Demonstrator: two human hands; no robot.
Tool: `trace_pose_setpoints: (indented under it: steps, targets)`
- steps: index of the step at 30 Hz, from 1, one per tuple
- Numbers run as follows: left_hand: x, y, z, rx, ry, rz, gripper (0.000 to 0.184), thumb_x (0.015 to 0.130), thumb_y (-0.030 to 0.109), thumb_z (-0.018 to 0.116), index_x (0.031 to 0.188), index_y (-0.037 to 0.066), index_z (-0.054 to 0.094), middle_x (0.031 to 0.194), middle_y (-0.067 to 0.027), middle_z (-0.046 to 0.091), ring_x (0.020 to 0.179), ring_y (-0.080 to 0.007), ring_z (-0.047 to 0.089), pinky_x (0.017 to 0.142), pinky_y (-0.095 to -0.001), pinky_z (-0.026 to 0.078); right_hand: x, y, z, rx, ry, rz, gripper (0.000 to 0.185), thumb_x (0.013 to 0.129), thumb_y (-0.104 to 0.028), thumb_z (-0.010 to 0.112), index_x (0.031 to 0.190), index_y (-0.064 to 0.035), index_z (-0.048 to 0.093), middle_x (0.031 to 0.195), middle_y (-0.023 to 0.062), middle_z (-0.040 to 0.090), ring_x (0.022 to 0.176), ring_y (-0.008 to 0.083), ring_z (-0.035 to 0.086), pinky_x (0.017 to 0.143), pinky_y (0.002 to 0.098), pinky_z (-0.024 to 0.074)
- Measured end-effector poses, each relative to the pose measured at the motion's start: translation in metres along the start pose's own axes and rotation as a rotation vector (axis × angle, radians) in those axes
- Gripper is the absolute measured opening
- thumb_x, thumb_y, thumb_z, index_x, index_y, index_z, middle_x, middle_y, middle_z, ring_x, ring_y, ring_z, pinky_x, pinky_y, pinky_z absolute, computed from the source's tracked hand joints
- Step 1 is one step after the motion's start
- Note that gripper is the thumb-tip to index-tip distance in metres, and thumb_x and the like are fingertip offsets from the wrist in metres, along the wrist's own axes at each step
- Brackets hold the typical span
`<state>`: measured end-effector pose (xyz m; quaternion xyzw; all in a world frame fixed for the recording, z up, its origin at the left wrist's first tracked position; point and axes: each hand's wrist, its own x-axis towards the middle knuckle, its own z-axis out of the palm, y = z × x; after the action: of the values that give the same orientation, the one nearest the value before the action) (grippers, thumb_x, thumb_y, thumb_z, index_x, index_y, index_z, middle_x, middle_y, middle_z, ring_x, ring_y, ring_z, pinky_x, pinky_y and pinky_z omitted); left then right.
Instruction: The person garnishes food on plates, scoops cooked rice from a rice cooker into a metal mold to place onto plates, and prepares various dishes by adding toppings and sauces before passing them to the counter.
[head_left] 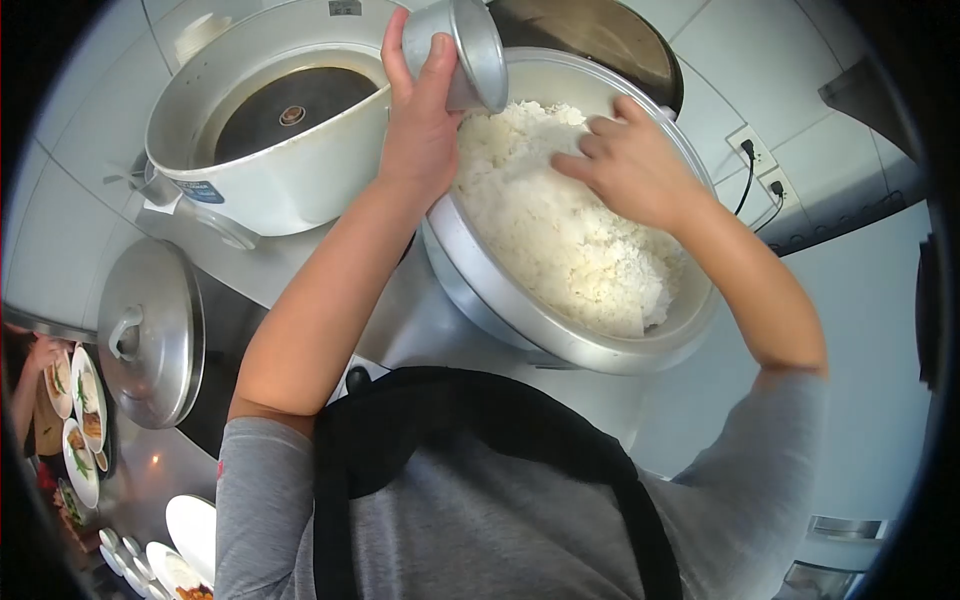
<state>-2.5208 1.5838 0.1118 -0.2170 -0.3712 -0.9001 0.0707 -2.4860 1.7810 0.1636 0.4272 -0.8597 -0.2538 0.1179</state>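
My left hand (422, 135) is closed around a metal cup (440, 45), thumb and fingers on its wall. The cup is tilted above the left rim of a large metal pot (590, 345). White cooked rice (580, 240) is heaped in that pot. Over the upper right part of the rice is my right hand (640, 160), its fingers apart and partly bent, with nothing visible in them. Slight blur hides whether its fingertips touch the rice.
A wide rice cooker (270, 195) with a dark inside stands at the left. A metal lid (150, 335) sits on the counter below it. Plated food (82, 460) and another person's hand (45, 352) show at far left. Plugged cords (748, 150) hang at right.
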Motion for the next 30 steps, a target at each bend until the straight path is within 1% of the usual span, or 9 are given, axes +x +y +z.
trace_pose_setpoints:
  steps: [1, 3, 6, 8, 10, 15, 17, 21, 30]
  targets:
    - [0.0, 0.0, 0.0, 0.007, 0.012, 0.013, 0.064, 0.09, 0.043, 0.047, 0.139, 0.02, 0.012, 0.132, -0.0087, 0.033, 0.121, -0.0239, 0.037, 0.1, -0.041, 0.031, -0.014, -0.004, -0.005, -0.004, 0.005, 0.034, 0.026, 0.071, -0.01, 0.058, 0.094, -0.0176, 0.062, 0.062, -0.0008, 0.051, 0.07, 0.0167, 0.051, 0.077, 0.0346, 0.0351]
    - [0.005, 0.0, -0.017, 0.667, -0.11, 0.303, 0.068, 0.089, 0.029, 0.052, 0.141, 0.018, 0.01, 0.142, -0.0156, 0.012, 0.125, -0.0347, 0.029, 0.106, -0.0397, 0.021, -0.039, -0.011, -0.017, 0.018, -0.035, 0.104, 0.025, 0.07, -0.009, 0.06, 0.093, -0.0176, 0.062, 0.062, -0.0008, 0.05, 0.07, 0.0171, 0.051, 0.078, 0.0363, 0.0359]
    - [0.017, -0.006, -0.03, 1.069, -0.168, 0.534, 0.069, 0.088, 0.023, 0.053, 0.142, 0.018, 0.009, 0.145, -0.0208, 0.007, 0.127, -0.0396, 0.027, 0.106, -0.0369, 0.022, -0.059, -0.008, -0.033, 0.042, -0.118, 0.188, 0.024, 0.071, -0.008, 0.06, 0.092, -0.0182, 0.063, 0.062, -0.0007, 0.049, 0.071, 0.0177, 0.052, 0.082, 0.0399, 0.036]
    - [0.018, -0.007, -0.031, 0.931, -0.114, 0.402, 0.069, 0.089, 0.024, 0.052, 0.142, 0.016, 0.008, 0.143, -0.0218, 0.013, 0.126, -0.037, 0.028, 0.104, -0.0354, 0.025, -0.061, -0.003, -0.043, 0.027, -0.138, 0.207, 0.022, 0.073, -0.008, 0.057, 0.091, -0.0188, 0.064, 0.063, -0.0003, 0.051, 0.073, 0.018, 0.053, 0.087, 0.0431, 0.0349]
    - [0.013, 0.009, -0.012, 0.58, -0.008, 0.067, 0.068, 0.09, 0.026, 0.05, 0.142, 0.014, 0.007, 0.139, -0.0222, 0.021, 0.126, -0.0325, 0.029, 0.102, -0.0348, 0.026, -0.046, 0.018, -0.032, -0.092, -0.039, 0.209, 0.02, 0.075, -0.011, 0.057, 0.092, -0.0189, 0.065, 0.069, -0.001, 0.053, 0.079, 0.0175, 0.053, 0.09, 0.0448, 0.0327]
    - [0.018, 0.001, -0.016, 0.428, -0.092, 0.099, 0.074, 0.088, 0.03, 0.052, 0.141, 0.009, 0.006, 0.135, -0.0209, 0.026, 0.124, -0.0273, 0.029, 0.102, -0.0343, 0.025, 0.034, 0.04, 0.038, -0.212, -0.028, 0.407, 0.026, 0.08, -0.013, 0.052, 0.101, -0.0207, 0.064, 0.085, -0.0031, 0.06, 0.089, 0.0156, 0.052, 0.083, 0.0369, 0.032]
    - [0.018, 0.001, -0.016, 0.43, -0.083, 0.099, 0.076, 0.087, 0.031, 0.054, 0.141, 0.008, 0.006, 0.135, -0.0204, 0.026, 0.124, -0.0269, 0.029, 0.102, -0.0342, 0.025, 0.062, 0.02, 0.054, -0.136, -0.183, 0.364, 0.029, 0.08, -0.01, 0.049, 0.102, -0.0214, 0.064, 0.085, -0.0029, 0.062, 0.089, 0.0145, 0.052, 0.081, 0.0369, 0.0307]
    - [0.019, -0.002, -0.016, 0.313, -0.1, 0.092, 0.078, 0.085, 0.028, 0.057, 0.141, 0.007, 0.007, 0.134, -0.0198, 0.028, 0.123, -0.0262, 0.03, 0.102, -0.0343, 0.026, 0.067, -0.013, 0.039, 0.027, -0.16, 0.326, 0.02, 0.08, -0.016, 0.056, 0.095, -0.022, 0.066, 0.066, -0.0002, 0.06, 0.08, 0.0142, 0.053, 0.078, 0.0341, 0.029]
    - [0.025, -0.01, -0.021, 0.225, -0.156, 0.159, 0.079, 0.084, 0.022, 0.06, 0.14, 0.006, 0.008, 0.13, -0.0188, 0.031, 0.118, -0.0251, 0.034, 0.099, -0.0345, 0.03, 0.037, -0.053, 0.001, 0.351, -0.169, 0.429, 0.014, 0.081, -0.018, 0.057, 0.09, -0.0188, 0.068, 0.06, 0.0012, 0.057, 0.067, 0.0163, 0.051, 0.077, 0.0315, 0.0282]
